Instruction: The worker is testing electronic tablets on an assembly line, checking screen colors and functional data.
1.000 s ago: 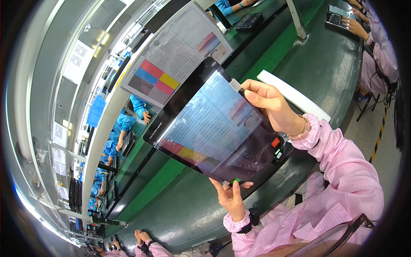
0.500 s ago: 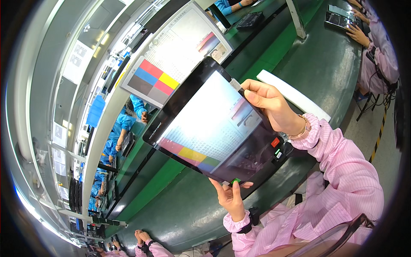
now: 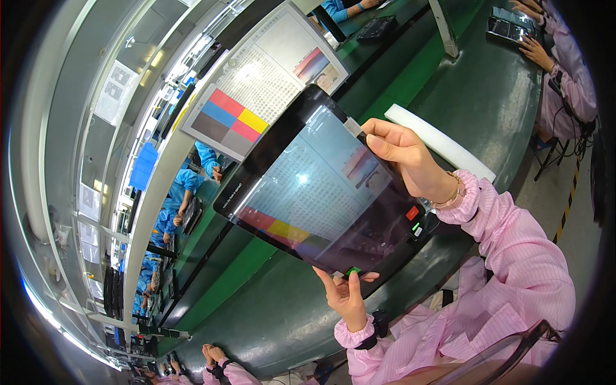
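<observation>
Reduced since half a second ago: the white glare on the screen of the tablet [image 3: 308, 186] and on the colour chart [image 3: 240, 115], now down to smaller bright spots. Shifted well beyond the right hand: one co-worker's hand [image 3: 525, 7], farther up beside a dark device [image 3: 510, 27]. Unchanged: tablet and both gripping hands.

Tablet found raised and tilted between the hands, clear of the bench [image 3: 256, 327], screen toward the wearer, with a see-through picture of the chart on it. Right hand [image 3: 414, 160] nearly closed in a pinch on the upper right edge, thumb in front, just beside a pale tab [image 3: 353, 127]. Left hand [image 3: 346, 298] partly closed at the lower edge, thumb beside a green sticker [image 3: 352, 272], fingertips partly hidden behind.

Judged stiff, fairly light, smooth enough to slip, glass fragile under a knock or twist. Best taken by opposite rims, with no pressing on the glass.

Noted farther out: chart ahead of both hands, partly covered by the tablet; white foam bar [image 3: 443, 142] on the bench beyond the right hand; blue-sleeved workers [image 3: 186, 186] away to the left of both hands.
</observation>
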Tool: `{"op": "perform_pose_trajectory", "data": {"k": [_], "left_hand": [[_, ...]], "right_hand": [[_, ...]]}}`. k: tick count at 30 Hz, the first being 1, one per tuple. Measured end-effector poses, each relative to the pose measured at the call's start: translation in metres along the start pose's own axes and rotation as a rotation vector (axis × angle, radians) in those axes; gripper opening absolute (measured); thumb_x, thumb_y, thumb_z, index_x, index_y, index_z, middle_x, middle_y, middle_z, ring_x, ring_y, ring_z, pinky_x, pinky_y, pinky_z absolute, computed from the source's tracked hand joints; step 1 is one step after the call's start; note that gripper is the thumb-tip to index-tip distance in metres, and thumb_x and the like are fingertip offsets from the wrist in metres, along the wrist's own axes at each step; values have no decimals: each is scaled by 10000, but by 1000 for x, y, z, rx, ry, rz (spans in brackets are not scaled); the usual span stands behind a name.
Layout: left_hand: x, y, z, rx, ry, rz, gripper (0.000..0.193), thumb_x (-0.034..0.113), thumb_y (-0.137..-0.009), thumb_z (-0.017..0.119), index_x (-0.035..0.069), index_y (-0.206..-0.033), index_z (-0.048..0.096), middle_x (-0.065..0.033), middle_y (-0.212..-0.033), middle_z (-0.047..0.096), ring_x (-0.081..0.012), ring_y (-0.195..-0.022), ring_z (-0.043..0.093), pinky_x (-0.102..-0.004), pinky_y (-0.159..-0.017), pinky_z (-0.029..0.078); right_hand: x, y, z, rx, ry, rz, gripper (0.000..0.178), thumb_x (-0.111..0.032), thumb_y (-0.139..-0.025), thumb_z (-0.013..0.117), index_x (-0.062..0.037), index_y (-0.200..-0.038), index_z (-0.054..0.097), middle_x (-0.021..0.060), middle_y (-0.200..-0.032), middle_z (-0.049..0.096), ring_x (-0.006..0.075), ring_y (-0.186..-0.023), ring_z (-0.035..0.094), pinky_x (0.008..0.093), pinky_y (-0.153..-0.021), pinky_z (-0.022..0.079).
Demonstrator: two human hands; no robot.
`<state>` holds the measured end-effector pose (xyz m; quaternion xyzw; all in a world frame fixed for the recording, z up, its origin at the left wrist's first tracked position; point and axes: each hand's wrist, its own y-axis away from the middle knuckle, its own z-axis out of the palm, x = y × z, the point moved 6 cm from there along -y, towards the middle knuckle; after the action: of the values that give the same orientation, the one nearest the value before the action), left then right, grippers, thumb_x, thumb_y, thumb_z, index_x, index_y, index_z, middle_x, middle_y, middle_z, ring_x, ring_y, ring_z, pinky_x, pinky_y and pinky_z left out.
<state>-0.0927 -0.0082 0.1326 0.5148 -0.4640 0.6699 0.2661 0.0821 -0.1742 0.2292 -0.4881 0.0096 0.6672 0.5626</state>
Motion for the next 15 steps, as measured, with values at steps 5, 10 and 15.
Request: {"op": "perform_pose_trajectory", "data": {"k": [5, 10, 15], "left_hand": [[0, 1, 0, 14, 22, -10, 721, 11, -908, 489, 106, -1484, 65, -83, -733, 564, -241, -551, 624, -360, -542, 552], [-4, 1, -2, 29, 0, -75, 724, 0, -906, 487, 98, -1483, 60, -79, -741, 560, -241, -567, 629, -361, -540, 551], [-4, 4, -4, -21, 21, 27, 698, 8, -915, 486, 67, -1479, 79, -106, -845, 573, -219, -655, 629, -353, -616, 544]], "right_hand": [[0, 0, -1, 5, -7, 3, 216, -211, -959, 498, -18, -1048, 539, 23, -980, 616, 52, -891, 567, 211, -824, 453], [-1, 0, -3, 49, 21, -3, 224, -217, -958, 502, -18, -1052, 539, 24, -985, 615, 53, -900, 566, 214, -828, 452], [1, 2, 2, 46, -39, 7, 219, -198, -957, 509, -8, -1054, 557, 21, -938, 625, 54, -858, 565, 206, -807, 437]]}}
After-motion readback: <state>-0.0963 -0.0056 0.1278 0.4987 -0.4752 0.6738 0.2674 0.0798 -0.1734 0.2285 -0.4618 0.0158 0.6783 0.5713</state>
